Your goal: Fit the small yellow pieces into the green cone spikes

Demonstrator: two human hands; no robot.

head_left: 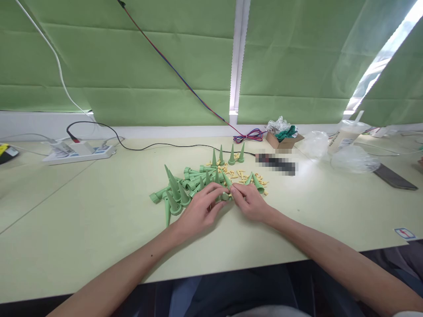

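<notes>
My right hand (250,202) is closed, thumb and fingers pinching near the base of a green plastic cone spike (226,179) whose tip slants up and away to the left. Close beside it, my left hand (205,206) has its fingers curled around a short round green part (225,196) at the fingertips. Whether that part joins the pinched spike is hidden by the fingers. Left of the hands lies a heap of green cone spikes (174,204), some upright, others on their sides. Small yellow plastic pieces (262,180) are scattered behind and right of the hands.
Several green spikes (231,157) stand at the back of the pile. A black cable (158,144) leads from a power strip (79,154) to a pixelated object (277,164). A small cardboard box (284,141), a lidded cup (345,134) and a phone (396,177) are at right.
</notes>
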